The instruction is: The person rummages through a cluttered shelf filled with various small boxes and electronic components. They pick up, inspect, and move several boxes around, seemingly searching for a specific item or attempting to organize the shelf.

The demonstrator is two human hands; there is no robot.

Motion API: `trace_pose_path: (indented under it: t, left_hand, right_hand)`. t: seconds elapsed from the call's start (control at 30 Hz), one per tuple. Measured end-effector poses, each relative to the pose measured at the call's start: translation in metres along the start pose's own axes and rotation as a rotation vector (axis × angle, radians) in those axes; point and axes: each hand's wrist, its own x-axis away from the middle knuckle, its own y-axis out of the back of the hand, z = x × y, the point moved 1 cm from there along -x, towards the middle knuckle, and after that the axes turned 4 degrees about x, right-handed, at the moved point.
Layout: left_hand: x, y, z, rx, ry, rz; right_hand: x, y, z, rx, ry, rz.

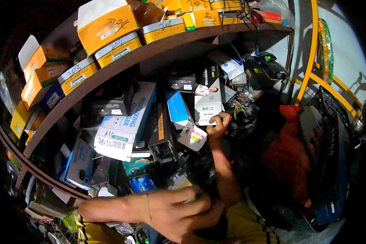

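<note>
My right hand (218,124) reaches in to the shelf, its fingers bent over the lower right corner of a white and black box (208,106) with a picture of a person on it. Beside that wrist juts the white end flap (192,137) of a blue and white box (177,106), bearing a red and yellow label. Close to me, my left hand (183,215) is turned palm inward with its fingers curled. A small yellowish-green bit shows between those fingers, but what it belongs to is hidden. A tan band circles the left wrist.
Yellow boxes (107,30) crowd the curved upper shelf (158,40). A long blue and white charger box (124,122) leans among dark boxes to the left. Tangled wires (242,107) lie at right, near a red cloth or bag (288,158) and a yellow metal frame (306,53).
</note>
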Motion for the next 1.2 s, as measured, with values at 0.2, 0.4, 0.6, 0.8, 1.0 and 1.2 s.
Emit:
trace_pose_path:
  t: [0.2, 0.4, 0.6, 0.8, 1.0, 1.2]
  left_hand:
    - [-0.025, 0.017, 0.008, 0.131, 0.117, -0.246]
    - [0.015, 0.025, 0.006, -0.149, -0.003, 0.096]
    - [0.009, 0.055, 0.023, -0.01, 0.206, -0.117]
    - [0.069, 0.064, 0.072, -0.315, 0.919, 0.204]
    - [0.123, 0.053, 0.084, -0.236, 1.033, 0.27]
    - [0.125, 0.045, 0.096, -0.069, 1.085, 0.105]
  right_hand:
    - [0.002, -0.002, -0.009, 0.038, -0.001, 0.006]
    - [0.0, -0.003, -0.01, 0.07, 0.051, -0.006]
    - [-0.004, 0.009, -0.014, 0.162, 0.105, 0.119]
    - [-0.054, 0.043, 0.043, 0.381, 0.05, 0.613]
    - [-0.131, 0.02, 0.03, -0.185, -0.388, 0.264]
    - [-0.183, -0.063, -0.113, 0.137, -0.564, -0.154]
